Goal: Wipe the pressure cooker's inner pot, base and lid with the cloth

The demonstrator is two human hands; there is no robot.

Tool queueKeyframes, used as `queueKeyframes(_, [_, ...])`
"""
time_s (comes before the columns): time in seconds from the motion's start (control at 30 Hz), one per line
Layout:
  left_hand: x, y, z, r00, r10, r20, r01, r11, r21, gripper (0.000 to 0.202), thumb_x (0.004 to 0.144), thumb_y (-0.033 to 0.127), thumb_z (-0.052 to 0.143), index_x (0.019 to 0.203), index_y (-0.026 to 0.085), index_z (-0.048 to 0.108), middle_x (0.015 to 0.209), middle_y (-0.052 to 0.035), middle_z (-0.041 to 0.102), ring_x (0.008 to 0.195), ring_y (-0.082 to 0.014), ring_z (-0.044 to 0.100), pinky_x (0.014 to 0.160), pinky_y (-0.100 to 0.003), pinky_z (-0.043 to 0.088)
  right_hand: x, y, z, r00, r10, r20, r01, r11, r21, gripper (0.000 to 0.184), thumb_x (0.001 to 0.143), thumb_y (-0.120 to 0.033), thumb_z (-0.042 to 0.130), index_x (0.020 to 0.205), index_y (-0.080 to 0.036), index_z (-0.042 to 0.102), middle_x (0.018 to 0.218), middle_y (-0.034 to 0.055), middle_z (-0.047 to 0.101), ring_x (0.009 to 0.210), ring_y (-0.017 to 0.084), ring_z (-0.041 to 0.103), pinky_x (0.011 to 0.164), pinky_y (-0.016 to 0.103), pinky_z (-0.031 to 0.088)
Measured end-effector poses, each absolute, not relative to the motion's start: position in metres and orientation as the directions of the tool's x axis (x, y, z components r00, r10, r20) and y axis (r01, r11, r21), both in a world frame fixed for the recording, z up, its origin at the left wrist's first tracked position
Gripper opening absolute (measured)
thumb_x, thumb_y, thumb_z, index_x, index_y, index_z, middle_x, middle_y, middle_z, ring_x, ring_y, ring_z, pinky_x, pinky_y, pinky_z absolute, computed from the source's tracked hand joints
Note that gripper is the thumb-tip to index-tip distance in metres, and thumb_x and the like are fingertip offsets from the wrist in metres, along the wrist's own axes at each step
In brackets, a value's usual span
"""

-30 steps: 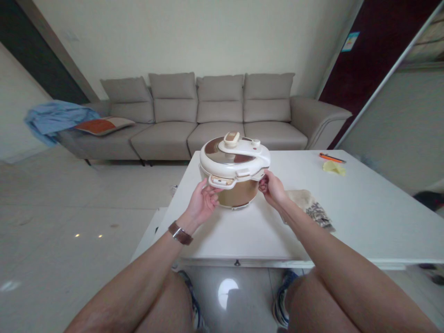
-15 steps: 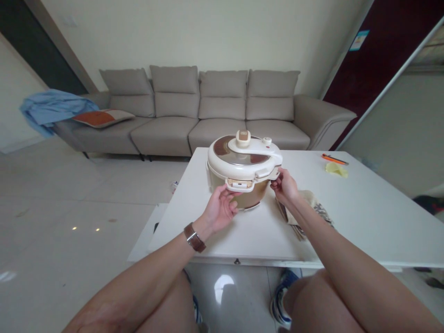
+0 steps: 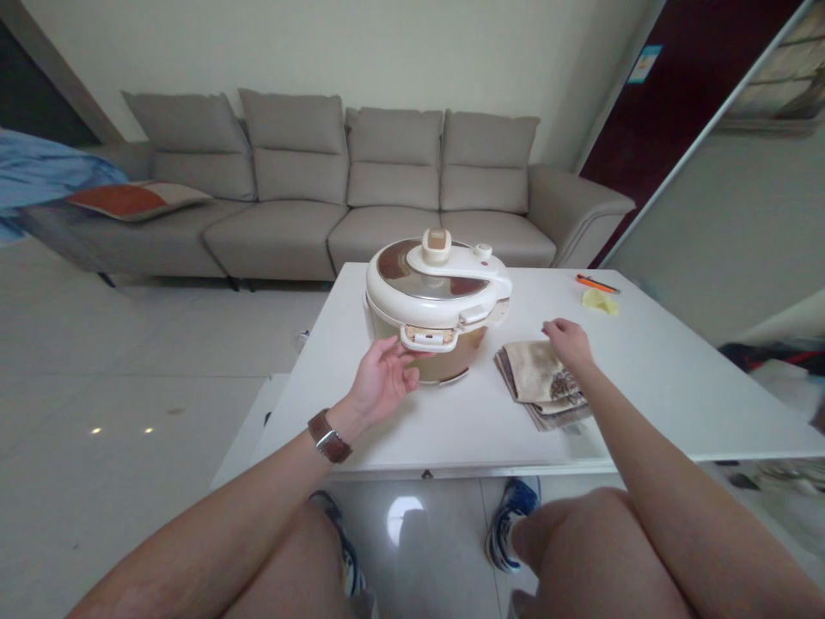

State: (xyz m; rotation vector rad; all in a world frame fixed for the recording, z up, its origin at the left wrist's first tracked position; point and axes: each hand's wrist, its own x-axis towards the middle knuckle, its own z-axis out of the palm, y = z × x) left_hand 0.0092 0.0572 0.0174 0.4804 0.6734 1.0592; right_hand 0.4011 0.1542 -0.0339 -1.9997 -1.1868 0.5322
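A white-and-gold electric pressure cooker [image 3: 444,357], its round lid [image 3: 387,292] on, stands on the white table. My left hand [image 3: 385,378], palm turned up, has its fingers curled at the underside of the front handle [image 3: 429,337]; some fingertips are hidden there. To the right, apart from the cooker, my right hand [image 3: 568,344] hangs by the far edge of a folded beige and brown cloth [image 3: 532,370]. Its fingers are curled in, with nothing seen sticking out of them. Whether it touches the cloth is unclear.
On the white table [image 3: 387,430], an orange utility knife or pen-like tool [image 3: 597,284] and a crumpled yellowish piece [image 3: 599,301] lie at the far right. Behind stands a grey sofa [image 3: 387,228] with an orange cushion [image 3: 135,199]. My knees are below the table's front edge.
My right hand has let go of the cooker's right side and moved right, beside the cloth. My left hand stays at the front handle. The view has shifted slightly.
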Motion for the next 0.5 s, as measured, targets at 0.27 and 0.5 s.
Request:
queueKeyframes(0.27, [0.01,0.056,0.014,0.318,0.922,-0.219,-0.616,0.377,0.692,0.025,0.095,0.032,0.049,0.09,0.015,0.067,0.093,-0.0146,0.078,0.047,-0.0119,0.053,0.048,-0.024,0.044,0.481,0.109,-0.07,0.597,0.728,-0.338,0.364,-0.621,-0.694,0.014,0.08,-0.033,0.066,0.079,-0.019,0.064,0.076,0.008,0.068,0.072,0.02,0.063,0.06,0.03,0.05])
queueKeyframes(0.5, [0.017,0.057,0.011,0.301,0.932,-0.201,-0.62,0.351,0.702,0.027,0.093,0.033,0.052,0.101,0.014,0.069,0.088,-0.013,0.077,0.048,-0.0125,0.052,0.048,-0.024,0.045,0.464,0.101,-0.065,0.337,0.724,-0.602,0.068,-0.657,-0.751,0.017,0.092,-0.032,0.06,0.085,-0.017,0.066,0.079,0.011,0.075,0.07,0.02,0.072,0.069,0.031,0.062])
